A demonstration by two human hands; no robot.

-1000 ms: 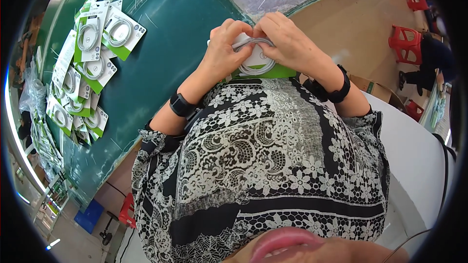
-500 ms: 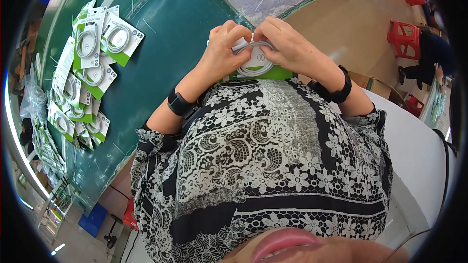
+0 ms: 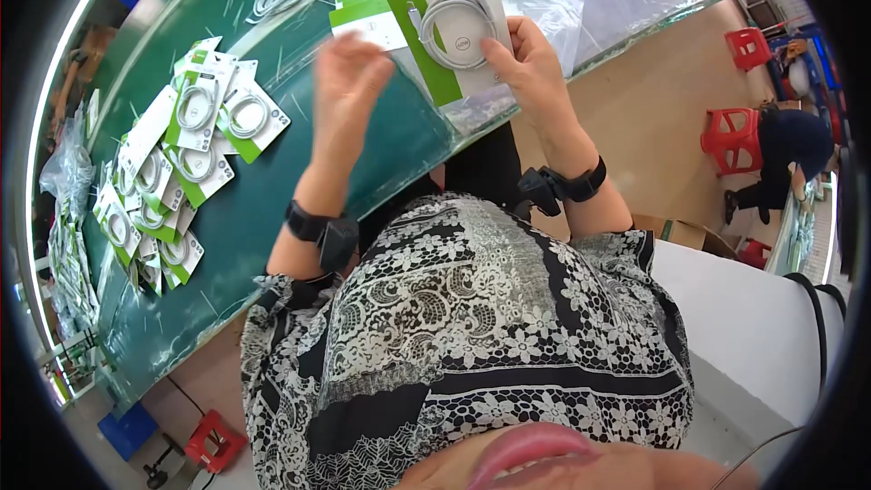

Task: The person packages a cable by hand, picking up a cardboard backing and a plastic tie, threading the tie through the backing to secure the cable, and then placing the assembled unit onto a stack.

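Note:
A green-and-white packaging card [image 3: 440, 9] with a coiled white charging cable [image 3: 456, 32] fixed to its front stands tilted above the far part of the table. My right hand [image 3: 531, 63] grips its lower right edge, thumb over the front next to the coil. To the left of the card, my left hand [image 3: 345, 82] is raised and apart from it. Motion smears its fingers, and nothing shows in it. Behind the held card lie more green-and-white cards [image 3: 358, 0], partly hidden by it.
On the green table [image 3: 272, 236], a heap of carded cables [image 3: 195, 163] spreads at the left. A loose coiled cable [image 3: 277, 0] lies farther back. Clear plastic bags [image 3: 68, 159] sit beyond the left edge. Red stools [image 3: 730, 141] and a bending person [image 3: 789, 145] are at the right.
The carded cable has moved from close to my body up and away over the table. My left hand has let go of it and moved left; my right hand keeps hold.

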